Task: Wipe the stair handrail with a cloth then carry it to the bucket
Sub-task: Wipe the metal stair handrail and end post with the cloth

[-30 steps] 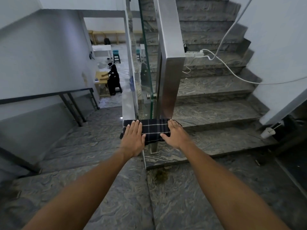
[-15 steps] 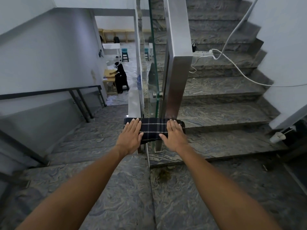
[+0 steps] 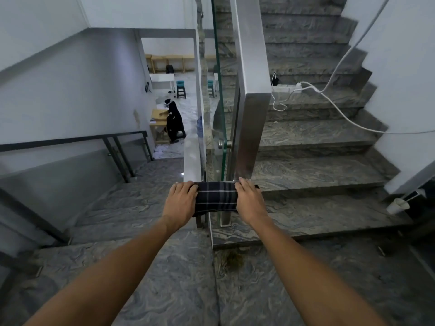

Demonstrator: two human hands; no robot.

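Note:
A dark plaid cloth (image 3: 216, 198) lies draped over the near end of the steel stair handrail (image 3: 252, 95), where the rail turns on the landing. My left hand (image 3: 180, 201) presses flat on the cloth's left end. My right hand (image 3: 250, 200) presses on its right end, fingers reaching toward the rail's upright section. Both palms lie on the cloth with fingers extended. The rail under the cloth is hidden. No bucket is in view.
A glass panel (image 3: 217, 90) stands beside the rail. Marble stairs (image 3: 313, 165) climb to the right, with a white power strip and cables (image 3: 292, 87). Stairs descend left past a dark rail (image 3: 70, 140). A person in black (image 3: 174, 121) sits below. A white cup (image 3: 397, 205) lies at right.
The view has shifted slightly; my hands have stayed on the cloth and drawn a little closer to its ends, bunching it narrower over the rail.

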